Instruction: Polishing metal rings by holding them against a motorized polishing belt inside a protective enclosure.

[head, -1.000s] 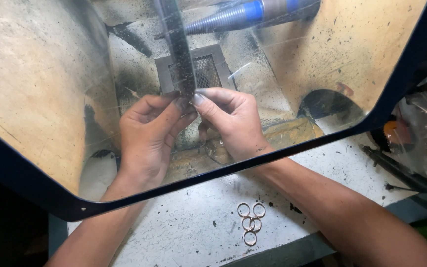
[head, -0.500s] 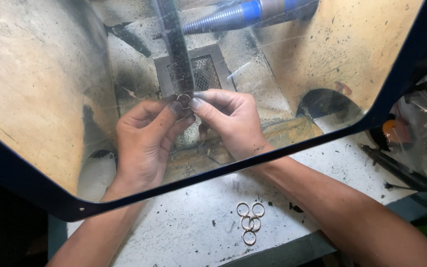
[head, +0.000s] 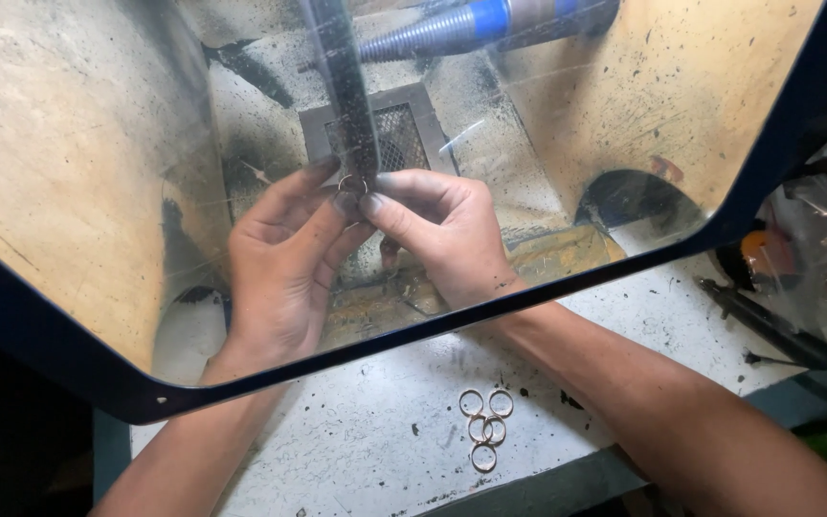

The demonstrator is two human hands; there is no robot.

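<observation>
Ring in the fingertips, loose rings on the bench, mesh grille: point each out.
ring in the fingertips [head: 352, 184], head view, on its top arc.
loose rings [head: 483, 428], head view, middle of the cluster.
mesh grille [head: 400, 136], head view, right part of mesh.

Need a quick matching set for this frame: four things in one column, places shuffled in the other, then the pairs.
Things:
1. small ring
2. loose rings
3. metal mesh grate
4. black tool

Places:
A. on the white bench, outside the clear shield
B. pinched between the fingers of the left hand and the right hand, against the dark belt
C. on the bench at far right
D. in the box floor, behind the belt

Pairs: 1-B, 2-A, 3-D, 4-C
</observation>
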